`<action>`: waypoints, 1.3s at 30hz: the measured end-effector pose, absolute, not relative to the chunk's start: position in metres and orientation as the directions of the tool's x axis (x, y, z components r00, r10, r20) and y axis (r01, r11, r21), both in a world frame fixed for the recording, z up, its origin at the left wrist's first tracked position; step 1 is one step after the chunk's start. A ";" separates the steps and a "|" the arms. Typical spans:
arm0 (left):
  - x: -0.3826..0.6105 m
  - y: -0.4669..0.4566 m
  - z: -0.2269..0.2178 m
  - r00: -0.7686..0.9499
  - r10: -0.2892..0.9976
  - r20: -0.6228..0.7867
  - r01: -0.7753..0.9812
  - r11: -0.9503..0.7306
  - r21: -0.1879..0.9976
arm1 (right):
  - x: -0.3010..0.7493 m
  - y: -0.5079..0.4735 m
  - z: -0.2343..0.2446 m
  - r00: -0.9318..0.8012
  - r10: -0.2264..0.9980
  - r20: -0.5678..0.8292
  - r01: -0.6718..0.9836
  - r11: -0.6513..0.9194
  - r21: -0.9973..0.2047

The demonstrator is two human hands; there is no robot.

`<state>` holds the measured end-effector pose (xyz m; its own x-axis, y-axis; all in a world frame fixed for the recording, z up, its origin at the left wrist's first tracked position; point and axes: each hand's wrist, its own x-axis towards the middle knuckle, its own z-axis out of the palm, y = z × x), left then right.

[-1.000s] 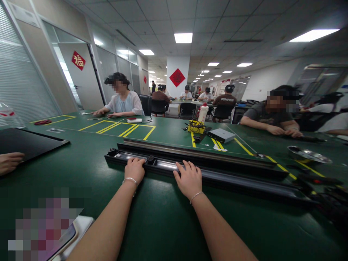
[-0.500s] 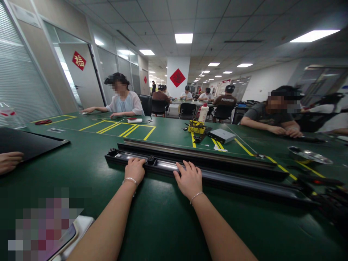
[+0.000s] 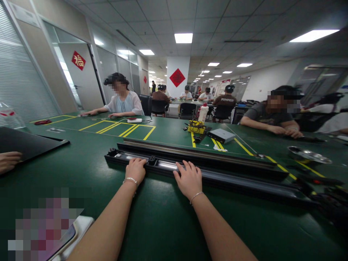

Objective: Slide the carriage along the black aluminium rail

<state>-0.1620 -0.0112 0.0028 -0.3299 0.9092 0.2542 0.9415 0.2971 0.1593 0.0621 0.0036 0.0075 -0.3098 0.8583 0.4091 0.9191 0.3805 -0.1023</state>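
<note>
Both arms stretch out toward 12, palms down. Right hand (image 3: pixel 189 179) is open, fingers loosely spread on the near edge of the rail (image 3: pixel 244 184). Left hand (image 3: pixel 135 171) curls over it around 11 — can't tell if it's gripping, fingertips are hidden. Rail's a long black trough, shiny inside, lying across the smooth green table (image 3: pixel 163 224) from 11 to 2. Its 2 o'clock end blurs into dark clutter (image 3: pixel 331 206).

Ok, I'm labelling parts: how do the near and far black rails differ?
The near rail has the left hand and right hand on it; the far rail is untouched. The near rail shows a small black block; the far rail shows none. Both are long and lie on the green table.
</note>
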 end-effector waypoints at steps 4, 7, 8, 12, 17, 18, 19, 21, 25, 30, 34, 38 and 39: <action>-0.162 -0.011 0.003 -0.333 0.909 0.249 0.940 0.299 0.166 | 0.062 0.003 0.009 -0.304 0.868 0.394 0.924 0.369 -0.102; -0.163 -0.011 0.002 -0.334 0.909 0.250 0.939 0.297 0.172 | 0.061 0.002 0.010 -0.298 0.874 0.385 0.927 0.362 -0.104; -0.164 -0.010 0.001 -0.332 0.909 0.253 0.939 0.295 0.174 | 0.061 0.002 0.010 -0.296 0.874 0.385 0.927 0.361 -0.105; -0.165 -0.010 0.001 -0.324 0.909 0.261 0.942 0.285 0.176 | 0.062 0.002 0.010 -0.300 0.869 0.393 0.924 0.367 -0.108; -0.164 -0.011 0.002 -0.315 0.912 0.264 0.946 0.279 0.166 | 0.062 0.003 0.008 -0.301 0.862 0.407 0.919 0.376 -0.116; -0.164 -0.011 0.002 -0.314 0.911 0.267 0.946 0.278 0.166 | 0.062 0.003 0.007 -0.302 0.859 0.413 0.918 0.379 -0.117; -0.164 -0.011 0.002 -0.313 0.911 0.268 0.947 0.277 0.166 | 0.062 0.003 0.007 -0.303 0.857 0.418 0.918 0.380 -0.116; -0.164 -0.011 0.002 -0.315 0.911 0.268 0.946 0.278 0.168 | 0.062 0.004 0.006 -0.303 0.853 0.425 0.918 0.381 -0.111; -0.163 -0.011 0.003 -0.321 0.913 0.253 0.943 0.284 0.172 | 0.063 0.005 0.006 -0.301 0.853 0.426 0.917 0.381 -0.115; -0.163 -0.010 0.003 -0.317 0.915 0.248 0.945 0.285 0.158 | 0.062 0.004 0.006 -0.301 0.859 0.414 0.920 0.376 -0.113; -0.163 -0.010 0.003 -0.318 0.916 0.245 0.946 0.288 0.149 | 0.062 0.004 0.006 -0.302 0.855 0.421 0.918 0.379 -0.112; -0.163 -0.011 0.003 -0.313 0.914 0.259 0.948 0.284 0.144 | 0.062 0.004 0.006 -0.300 0.861 0.411 0.921 0.374 -0.111; -0.163 -0.011 0.003 -0.313 0.913 0.262 0.948 0.284 0.144 | 0.062 0.004 0.007 -0.298 0.865 0.403 0.923 0.369 -0.110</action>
